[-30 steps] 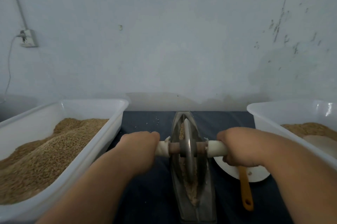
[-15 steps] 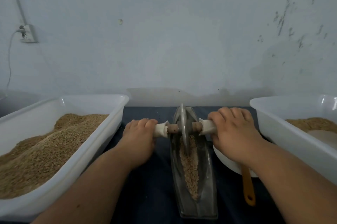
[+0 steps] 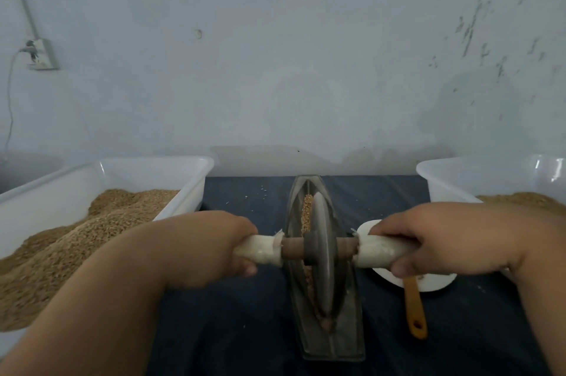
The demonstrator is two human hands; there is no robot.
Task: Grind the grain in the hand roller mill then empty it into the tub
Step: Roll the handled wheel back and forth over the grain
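A boat-shaped metal trough (image 3: 330, 342) lies lengthwise on the dark cloth, with brown grain (image 3: 306, 213) along its groove. A metal roller wheel (image 3: 321, 253) stands in the groove on an axle with white-wrapped handles. My left hand (image 3: 214, 247) grips the left handle (image 3: 260, 250). My right hand (image 3: 428, 237) grips the right handle (image 3: 376, 250). The wheel sits near the middle of the trough. A white tub (image 3: 459, 173) with ground grain stands at the right.
A large white tub (image 3: 147, 167) heaped with whole grain fills the left side. A white dish (image 3: 435, 282) with an orange-handled scoop (image 3: 415, 311) lies right of the trough, partly under my right hand. A wall socket (image 3: 43, 54) hangs on the wall behind.
The wheel rolled to the far end of the trough half a second ago, and both hands have since pulled it back toward me to the middle.
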